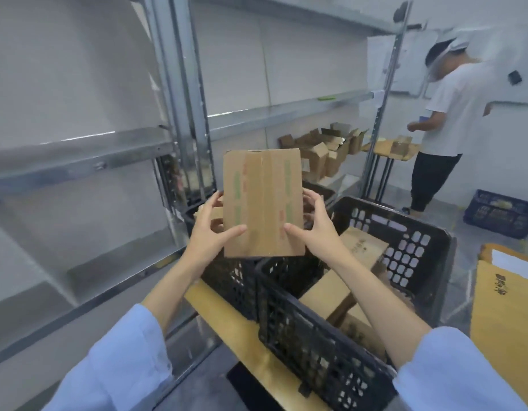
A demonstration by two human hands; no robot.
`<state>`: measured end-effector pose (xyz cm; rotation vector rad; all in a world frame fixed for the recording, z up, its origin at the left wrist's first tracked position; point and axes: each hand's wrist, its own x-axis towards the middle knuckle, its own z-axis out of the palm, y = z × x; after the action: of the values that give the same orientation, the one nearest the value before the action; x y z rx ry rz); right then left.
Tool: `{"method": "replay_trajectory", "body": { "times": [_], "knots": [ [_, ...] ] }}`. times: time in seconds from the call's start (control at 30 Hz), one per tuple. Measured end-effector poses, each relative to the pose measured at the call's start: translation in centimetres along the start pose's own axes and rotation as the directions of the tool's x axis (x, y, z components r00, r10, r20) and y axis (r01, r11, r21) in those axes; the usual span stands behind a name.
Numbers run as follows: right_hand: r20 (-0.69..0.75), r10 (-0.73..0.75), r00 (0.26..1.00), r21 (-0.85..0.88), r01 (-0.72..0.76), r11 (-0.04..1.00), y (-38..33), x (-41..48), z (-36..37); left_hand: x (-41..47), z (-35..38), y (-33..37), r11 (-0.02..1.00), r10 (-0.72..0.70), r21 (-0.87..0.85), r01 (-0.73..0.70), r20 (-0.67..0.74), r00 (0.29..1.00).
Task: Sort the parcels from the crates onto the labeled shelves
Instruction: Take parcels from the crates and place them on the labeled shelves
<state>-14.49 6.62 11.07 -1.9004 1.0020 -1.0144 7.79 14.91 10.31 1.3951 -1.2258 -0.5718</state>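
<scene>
Your pale blue sleeves (117, 360) fill the bottom corners, both forearms reaching forward. Between them a black plastic crate (316, 345) sits on a wooden table (227, 318), and a second black crate (230, 280) stands against its far left side. Inside the nearer crate you have several brown boxes (328, 295) lying at angles.

You hold a flat cardboard parcel (262, 203) in the air above the place where the two crates meet, with its broad face turned toward you. A strip of tape runs down its middle, and the green and red print is too blurred to read. Your left hand (210, 229) grips its left edge and your right hand (316, 229) grips its right edge. Each thumb presses on the near face low down, and the fingers curl round behind.

To your left stands the metal shelving (78, 152), and a small green label (326, 98) sits on a farther shelf edge. A heap of open cartons (325, 149) lies low behind the parcel. A large tan envelope (503, 315) lies at the right edge of the view. Beyond it another person (452, 114) in a white shirt stands at a small table, turned away, with a blue crate (500, 212) on the floor nearby.
</scene>
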Motion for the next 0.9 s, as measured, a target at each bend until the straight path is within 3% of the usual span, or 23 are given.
{"method": "replay_trajectory", "body": {
  "times": [0.17,0.27,0.43,0.6,0.9],
  "knots": [
    [0.140,-0.096,0.985,0.013,0.095,0.995,-3.6,-0.3,5.5,-5.3,-6.7,0.9,1.000,-0.015,0.008,0.016,-0.140,0.990],
    [0.226,-0.153,0.962,0.154,0.119,0.981,-5.8,-0.4,9.3,-8.4,-10.5,1.6,1.000,-0.027,-0.003,0.027,-0.234,0.972],
    [0.354,-0.247,0.902,0.315,0.134,0.939,-9.7,-1.4,16.4,-13.4,-16.7,1.5,0.998,-0.053,-0.006,0.055,-0.401,0.915],
    [0.461,-0.338,0.821,0.359,0.177,0.917,-13.2,-3.3,22.7,-18.4,-22.2,2.1,0.995,-0.046,0.056,0.086,-0.507,0.861],
    [0.613,-0.359,0.703,0.408,0.107,0.907,-19.7,-7.5,31.1,-26.8,-30.9,3.5,0.974,-0.033,0.151,0.171,-0.650,0.760]
  ]
}}
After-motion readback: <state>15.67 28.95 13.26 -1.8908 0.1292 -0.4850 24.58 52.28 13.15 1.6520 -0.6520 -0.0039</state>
